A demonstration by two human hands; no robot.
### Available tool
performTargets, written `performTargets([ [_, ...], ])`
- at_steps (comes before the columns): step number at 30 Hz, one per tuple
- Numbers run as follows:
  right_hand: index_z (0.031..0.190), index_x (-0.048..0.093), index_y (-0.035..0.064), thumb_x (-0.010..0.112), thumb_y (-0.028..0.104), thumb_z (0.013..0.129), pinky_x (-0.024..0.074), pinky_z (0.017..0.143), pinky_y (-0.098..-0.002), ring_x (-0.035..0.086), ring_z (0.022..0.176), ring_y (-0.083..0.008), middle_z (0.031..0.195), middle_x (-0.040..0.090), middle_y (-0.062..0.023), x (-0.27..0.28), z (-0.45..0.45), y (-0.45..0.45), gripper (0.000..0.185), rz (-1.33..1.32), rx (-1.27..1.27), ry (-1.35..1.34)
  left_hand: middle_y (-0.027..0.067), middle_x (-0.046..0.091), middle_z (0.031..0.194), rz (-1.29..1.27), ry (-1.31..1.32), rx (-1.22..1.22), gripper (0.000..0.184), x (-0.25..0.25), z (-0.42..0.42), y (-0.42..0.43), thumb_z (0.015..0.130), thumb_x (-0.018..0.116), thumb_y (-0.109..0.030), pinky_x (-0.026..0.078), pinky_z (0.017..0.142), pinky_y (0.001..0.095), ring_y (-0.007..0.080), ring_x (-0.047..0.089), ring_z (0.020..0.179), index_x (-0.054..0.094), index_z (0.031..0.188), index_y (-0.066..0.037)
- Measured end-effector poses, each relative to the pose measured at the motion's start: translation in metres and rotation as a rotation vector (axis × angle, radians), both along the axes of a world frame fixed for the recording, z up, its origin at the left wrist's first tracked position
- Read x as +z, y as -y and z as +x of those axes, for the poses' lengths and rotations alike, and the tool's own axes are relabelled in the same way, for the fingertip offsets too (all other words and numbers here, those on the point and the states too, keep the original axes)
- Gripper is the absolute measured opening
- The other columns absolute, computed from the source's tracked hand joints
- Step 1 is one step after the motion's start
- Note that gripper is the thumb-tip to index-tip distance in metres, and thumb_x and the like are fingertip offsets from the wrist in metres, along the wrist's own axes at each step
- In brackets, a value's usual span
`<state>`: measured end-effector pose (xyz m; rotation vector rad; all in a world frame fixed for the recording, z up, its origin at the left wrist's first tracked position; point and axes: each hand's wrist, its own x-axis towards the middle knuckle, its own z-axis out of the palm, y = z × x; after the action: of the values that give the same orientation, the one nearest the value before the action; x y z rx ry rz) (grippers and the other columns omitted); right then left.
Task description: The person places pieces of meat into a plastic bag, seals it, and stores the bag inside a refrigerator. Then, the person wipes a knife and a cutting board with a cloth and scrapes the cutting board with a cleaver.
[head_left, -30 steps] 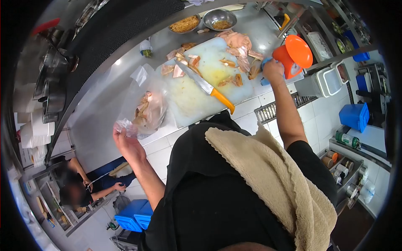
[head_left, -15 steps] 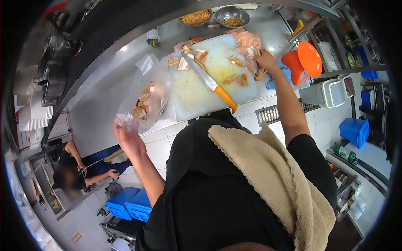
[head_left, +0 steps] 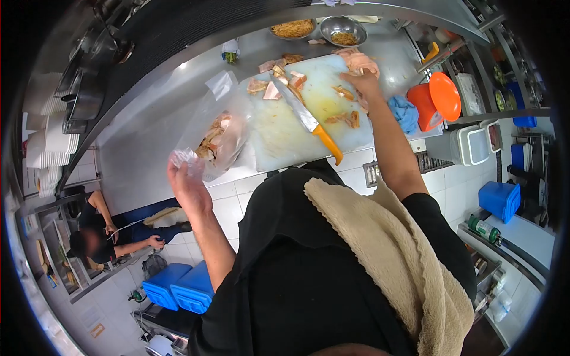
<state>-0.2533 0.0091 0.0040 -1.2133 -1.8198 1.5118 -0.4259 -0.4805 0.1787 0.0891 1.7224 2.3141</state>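
Observation:
My left hand (head_left: 191,188) is closed on the gathered edge of a clear plastic bag (head_left: 233,147). Chunks of meat (head_left: 215,135) lie inside the bag, which rests on the counter beside the white cutting board (head_left: 270,133). At the board's far right corner, my right hand (head_left: 363,86) reaches over pale pieces of meat (head_left: 358,62), fingers stretched toward the left; its palm side is hidden. An orange-handled knife (head_left: 301,111) lies diagonally across the board, its tip among cut meat chunks (head_left: 272,91). Browned scraps (head_left: 345,120) sit on the board's right side.
Two metal bowls, one with shredded food (head_left: 292,28) and one with a little food (head_left: 343,31), stand at the back. Right of the board are a blue cloth (head_left: 404,114) and an orange scale (head_left: 423,108). Another person (head_left: 98,231) is at the lower left.
My right hand has moved left over the pale meat, from the pile's right side. My left hand keeps its hold on the bag. The whole view has shifted slightly.

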Motion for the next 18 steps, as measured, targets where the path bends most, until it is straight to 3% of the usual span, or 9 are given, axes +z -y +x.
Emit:
performTargets([
  [1,0.113,0.068,-0.0055,0.087,0.037,0.073,0.0547,0.084,-0.0384,0.07,0.099,-0.0261,0.103,0.074,-0.017,-0.014,-0.004,-0.003,0.061,0.102,-0.006,0.03,0.0094,0.054,0.134,-0.002,0.003,-0.004,0.05,0.001,0.0,0.001,0.096,0.059,-0.015,0.044,0.103,0.0467,0.0274,0.056,0.118,0.044,0.143,-0.005],
  [4,0.117,0.07,0.0009,0.083,0.036,0.075,0.0538,0.09,-0.0418,0.07,0.104,-0.0317,0.109,0.073,-0.0203,0.016,-0.007,0.017,0.056,0.444,0.068,0.471,0.0088,0.054,0.133,-0.004,0.011,-0.012,0.05,0.001,-0.001,0.001,0.096,0.059,-0.016,0.043,0.102,0.0468,0.0276,0.056,0.118,0.044,0.143,-0.006],
  [7,0.116,0.07,0.0038,0.079,0.036,0.078,0.0533,0.09,-0.0434,0.069,0.108,-0.0361,0.11,0.072,-0.0229,0.006,0.001,0.009,0.051,0.371,0.02,0.319,0.0088,0.054,0.133,-0.006,0.023,-0.017,0.051,-0.001,-0.004,0.001,0.096,0.06,-0.017,0.043,0.102,0.0464,0.0277,0.055,0.118,0.044,0.143,-0.006],
  [10,0.118,0.067,-0.0032,0.079,0.032,0.08,0.0551,0.069,-0.032,0.069,0.077,-0.0181,0.09,0.074,-0.0128,-0.049,0.01,-0.03,0.054,0.428,0.039,0.181,0.0087,0.054,0.133,-0.014,0.036,-0.031,0.051,0.001,-0.007,-0.004,0.096,0.06,-0.017,0.042,0.101,0.0461,0.0275,0.055,0.118,0.044,0.143,-0.006],
  [13,0.111,0.068,-0.0013,0.077,0.026,0.083,0.0513,0.059,-0.0287,0.065,0.066,-0.0137,0.082,0.071,-0.0067,-0.015,0.023,-0.023,0.04,-0.032,0.006,0.181,0.0085,0.054,0.132,-0.005,0.033,-0.046,0.051,0.001,-0.011,-0.004,0.096,0.06,-0.017,0.042,0.101,0.0457,0.0273,0.056,0.118,0.044,0.143,-0.006],
  [16,0.105,0.068,0.0013,0.074,0.019,0.087,0.0482,0.056,-0.0243,0.062,0.068,-0.0095,0.077,0.068,-0.0027,-0.01,0.032,-0.021,0.027,-0.132,-0.077,-0.07,0.0083,0.054,0.132,0.004,0.043,-0.032,0.051,0.002,-0.015,0.0,0.096,0.06,-0.016,0.042,0.101,0.0456,0.0271,0.056,0.118,0.044,0.143,-0.006],
  [18,0.1,0.07,-0.001,0.075,0.021,0.086,0.0495,0.06,-0.0287,0.061,0.069,-0.0108,0.081,0.067,-0.0025,0.025,0.022,0.001,0.027,-0.16,-0.128,-0.227,0.0077,0.058,0.13,0.005,0.042,-0.024,0.046,0.005,-0.013,0.001,0.095,0.062,-0.018,0.045,0.1,0.0438,0.0265,0.058,0.118,0.048,0.138,-0.008],
])
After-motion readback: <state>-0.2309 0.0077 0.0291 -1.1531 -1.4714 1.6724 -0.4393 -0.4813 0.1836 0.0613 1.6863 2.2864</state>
